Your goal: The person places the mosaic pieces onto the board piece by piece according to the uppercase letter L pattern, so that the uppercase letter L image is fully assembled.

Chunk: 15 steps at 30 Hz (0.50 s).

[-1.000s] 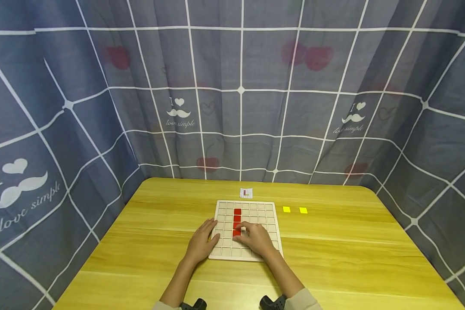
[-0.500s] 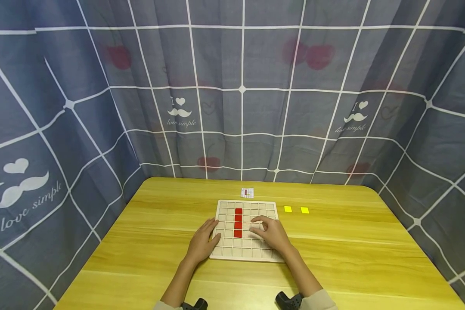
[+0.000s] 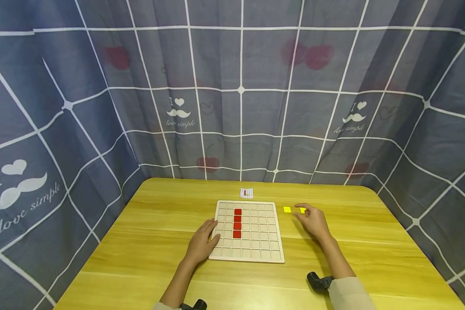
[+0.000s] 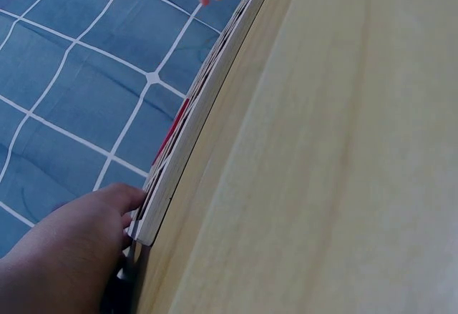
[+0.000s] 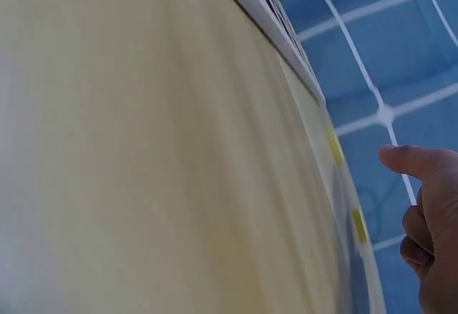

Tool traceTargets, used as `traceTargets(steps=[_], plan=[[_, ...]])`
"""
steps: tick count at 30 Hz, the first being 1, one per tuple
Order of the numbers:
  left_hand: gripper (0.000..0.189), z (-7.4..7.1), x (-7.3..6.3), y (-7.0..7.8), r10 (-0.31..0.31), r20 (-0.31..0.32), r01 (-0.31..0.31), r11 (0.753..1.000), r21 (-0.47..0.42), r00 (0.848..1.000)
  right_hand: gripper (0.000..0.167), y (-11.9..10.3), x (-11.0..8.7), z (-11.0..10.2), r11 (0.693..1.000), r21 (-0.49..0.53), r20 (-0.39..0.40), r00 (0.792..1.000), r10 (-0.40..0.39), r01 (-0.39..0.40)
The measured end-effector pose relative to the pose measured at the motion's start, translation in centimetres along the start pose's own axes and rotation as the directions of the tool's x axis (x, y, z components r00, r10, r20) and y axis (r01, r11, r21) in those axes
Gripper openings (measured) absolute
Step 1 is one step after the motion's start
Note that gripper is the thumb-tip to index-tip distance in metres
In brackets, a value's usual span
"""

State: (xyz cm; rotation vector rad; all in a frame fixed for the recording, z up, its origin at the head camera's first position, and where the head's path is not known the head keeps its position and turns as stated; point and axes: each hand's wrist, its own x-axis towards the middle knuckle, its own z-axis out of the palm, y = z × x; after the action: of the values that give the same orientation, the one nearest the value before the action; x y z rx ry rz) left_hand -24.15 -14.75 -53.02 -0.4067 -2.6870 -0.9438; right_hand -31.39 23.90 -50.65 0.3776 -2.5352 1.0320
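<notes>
1. A square grid board point(image 3: 263, 257) is set on the desk point(image 3: 147, 267), with its cells marked out by raised lines.
2. Four red tiles point(image 3: 237, 225) are lined up in the third column from the left, one behind another in neighbouring cells; bare cells are left beyond both ends of the row.
3. The board's left edge is touched by the left hand point(image 3: 202, 243): its fingers are laid nearly straight along the rim, and the thumb is held apart from them, with its tip over the surface.
4. The right hand point(image 3: 314, 220) is held over the desk, well to the right of the board. Its thumb and index finger are kept apart, and nothing is gripped between them.
5. The right yellow tile point(image 3: 302, 210) is partly covered from the head view by this hand; whether it is touched cannot be told.
6. The left yellow tile point(image 3: 287, 209) is placed between that tile and the board, flat on the desk.
7. A small printed card point(image 3: 246, 193), marked with a grid and a red bar, is placed just beyond the board's far edge.
8. The desk is surrounded by a blue-grey curtain point(image 3: 217, 150) patterned with white lines.
</notes>
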Motion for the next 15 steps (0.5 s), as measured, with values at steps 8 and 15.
traceTargets(steps=[8,15], plan=[[0.047,0.1,-0.1,-0.1,-0.005,0.0,0.005,1.0,0.004,1.0,0.04,2.7,0.7,-1.6,0.99,-0.135,0.06,0.997,0.042,-0.034],[0.047,0.0,0.0,-0.1,0.007,-0.013,-0.007,1.0,0.003,1.0,0.049,4.2,1.1,-2.0,0.98,-0.187,0.131,0.987,0.092,-0.066]])
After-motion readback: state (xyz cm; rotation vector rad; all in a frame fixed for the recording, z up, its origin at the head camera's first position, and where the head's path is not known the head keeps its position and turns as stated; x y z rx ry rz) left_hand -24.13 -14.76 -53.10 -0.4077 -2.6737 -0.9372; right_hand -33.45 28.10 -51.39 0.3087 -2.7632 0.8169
